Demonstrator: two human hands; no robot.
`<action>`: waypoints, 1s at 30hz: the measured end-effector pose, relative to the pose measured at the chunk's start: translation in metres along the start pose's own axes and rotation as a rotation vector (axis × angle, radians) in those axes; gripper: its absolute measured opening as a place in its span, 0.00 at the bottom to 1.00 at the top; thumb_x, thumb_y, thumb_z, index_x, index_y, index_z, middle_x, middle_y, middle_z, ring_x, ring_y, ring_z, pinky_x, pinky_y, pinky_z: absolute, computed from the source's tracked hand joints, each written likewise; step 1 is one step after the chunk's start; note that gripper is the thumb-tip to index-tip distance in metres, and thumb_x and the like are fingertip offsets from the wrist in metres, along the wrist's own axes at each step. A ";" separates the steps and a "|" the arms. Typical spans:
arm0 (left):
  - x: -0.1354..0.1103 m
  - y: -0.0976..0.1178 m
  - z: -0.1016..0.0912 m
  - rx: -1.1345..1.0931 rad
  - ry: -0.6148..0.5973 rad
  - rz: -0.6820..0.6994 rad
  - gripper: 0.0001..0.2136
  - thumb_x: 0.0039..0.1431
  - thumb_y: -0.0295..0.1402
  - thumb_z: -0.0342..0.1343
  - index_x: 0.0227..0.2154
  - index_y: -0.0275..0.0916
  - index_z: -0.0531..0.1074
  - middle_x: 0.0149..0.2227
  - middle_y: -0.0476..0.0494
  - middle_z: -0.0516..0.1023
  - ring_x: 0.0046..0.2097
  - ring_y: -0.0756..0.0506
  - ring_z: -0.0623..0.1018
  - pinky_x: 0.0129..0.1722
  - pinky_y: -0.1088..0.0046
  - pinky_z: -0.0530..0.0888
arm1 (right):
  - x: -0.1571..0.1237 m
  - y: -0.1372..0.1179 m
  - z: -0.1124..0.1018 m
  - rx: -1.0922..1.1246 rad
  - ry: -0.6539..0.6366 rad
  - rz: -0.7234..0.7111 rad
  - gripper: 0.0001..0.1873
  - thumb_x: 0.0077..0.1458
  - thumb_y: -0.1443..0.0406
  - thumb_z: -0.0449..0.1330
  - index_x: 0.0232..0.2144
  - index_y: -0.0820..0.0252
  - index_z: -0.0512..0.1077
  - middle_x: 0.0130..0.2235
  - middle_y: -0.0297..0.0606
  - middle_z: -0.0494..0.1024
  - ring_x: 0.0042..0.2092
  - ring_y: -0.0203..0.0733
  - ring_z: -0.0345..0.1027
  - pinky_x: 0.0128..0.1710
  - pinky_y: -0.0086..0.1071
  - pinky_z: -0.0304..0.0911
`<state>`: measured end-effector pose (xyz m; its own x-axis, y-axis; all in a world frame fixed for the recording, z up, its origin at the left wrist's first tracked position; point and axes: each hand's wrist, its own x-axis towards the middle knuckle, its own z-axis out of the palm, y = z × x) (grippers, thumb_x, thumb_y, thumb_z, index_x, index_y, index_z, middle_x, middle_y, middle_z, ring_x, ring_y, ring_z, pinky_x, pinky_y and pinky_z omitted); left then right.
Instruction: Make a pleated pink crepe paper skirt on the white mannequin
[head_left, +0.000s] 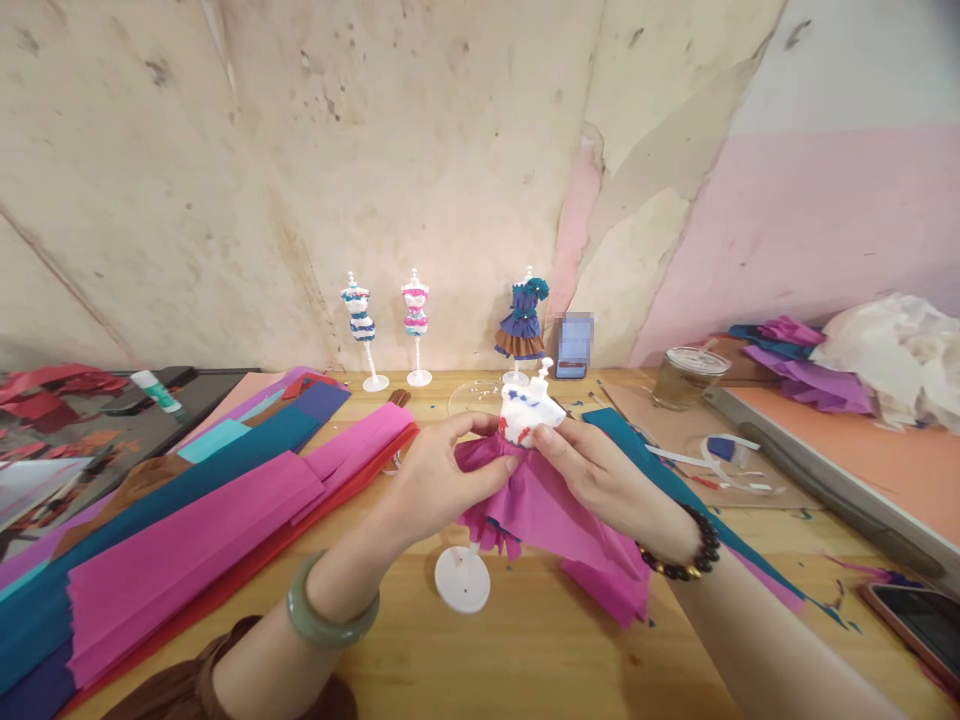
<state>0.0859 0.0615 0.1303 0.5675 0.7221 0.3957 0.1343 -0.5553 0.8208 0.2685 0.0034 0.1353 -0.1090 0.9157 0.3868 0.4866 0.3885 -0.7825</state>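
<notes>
Left hand (431,478), right hand (611,475): fingers pinching magenta paper (546,505) against dress form (521,408) between them, likely keeping gathers snug.

The small white mannequin (536,406) — tilted, well short of the surface's (405,660) far edge — wears magenta paper (551,500) gathered round its waist, one wide length trailing off.

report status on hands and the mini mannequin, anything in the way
Left hand on pink paper at waist, right hand on torso of small mannequin. Mannequin tilted, top leaning right. Pink paper spreading below right hand, possibly in the way.
</notes>
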 end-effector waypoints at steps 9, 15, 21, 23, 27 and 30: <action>0.005 0.001 -0.006 -0.018 0.008 -0.020 0.10 0.54 0.28 0.57 0.40 0.38 0.75 0.42 0.44 0.82 0.47 0.42 0.80 0.49 0.64 0.75 | 0.002 -0.004 -0.008 0.062 -0.072 0.043 0.18 0.63 0.51 0.54 0.45 0.56 0.74 0.40 0.38 0.80 0.43 0.45 0.73 0.43 0.37 0.68; 0.007 -0.008 -0.008 -0.168 -0.008 -0.049 0.10 0.55 0.28 0.56 0.41 0.37 0.72 0.43 0.42 0.80 0.47 0.43 0.79 0.49 0.65 0.75 | 0.003 -0.003 -0.007 0.050 -0.061 0.172 0.14 0.55 0.54 0.63 0.33 0.59 0.75 0.34 0.37 0.80 0.34 0.40 0.71 0.33 0.31 0.65; 0.008 -0.014 -0.006 -0.237 -0.039 -0.093 0.12 0.57 0.29 0.55 0.44 0.36 0.71 0.47 0.39 0.78 0.50 0.42 0.77 0.51 0.64 0.73 | 0.002 -0.007 -0.003 -0.066 -0.019 0.140 0.10 0.54 0.56 0.63 0.32 0.57 0.76 0.34 0.34 0.79 0.35 0.40 0.71 0.34 0.31 0.63; 0.008 -0.016 -0.006 -0.231 -0.036 -0.101 0.13 0.57 0.30 0.56 0.45 0.35 0.71 0.49 0.38 0.77 0.51 0.41 0.76 0.51 0.63 0.72 | 0.002 -0.008 -0.002 -0.067 -0.014 0.136 0.10 0.54 0.57 0.64 0.32 0.57 0.76 0.34 0.34 0.80 0.35 0.39 0.71 0.34 0.30 0.64; 0.007 -0.019 -0.006 -0.227 -0.044 -0.101 0.13 0.57 0.31 0.56 0.45 0.36 0.70 0.50 0.38 0.77 0.52 0.40 0.76 0.52 0.63 0.72 | 0.002 -0.008 0.001 -0.113 0.005 0.167 0.08 0.53 0.60 0.64 0.27 0.58 0.75 0.29 0.32 0.78 0.31 0.38 0.69 0.30 0.29 0.62; 0.008 -0.019 -0.007 -0.228 -0.051 -0.089 0.12 0.57 0.30 0.57 0.45 0.36 0.71 0.50 0.38 0.77 0.52 0.40 0.76 0.52 0.63 0.72 | 0.002 -0.007 0.001 -0.139 0.009 0.169 0.08 0.53 0.60 0.63 0.26 0.58 0.75 0.27 0.32 0.77 0.31 0.38 0.68 0.29 0.28 0.61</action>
<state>0.0823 0.0802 0.1205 0.6026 0.7390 0.3013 0.0018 -0.3787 0.9255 0.2640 0.0026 0.1412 -0.0080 0.9655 0.2604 0.6125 0.2106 -0.7619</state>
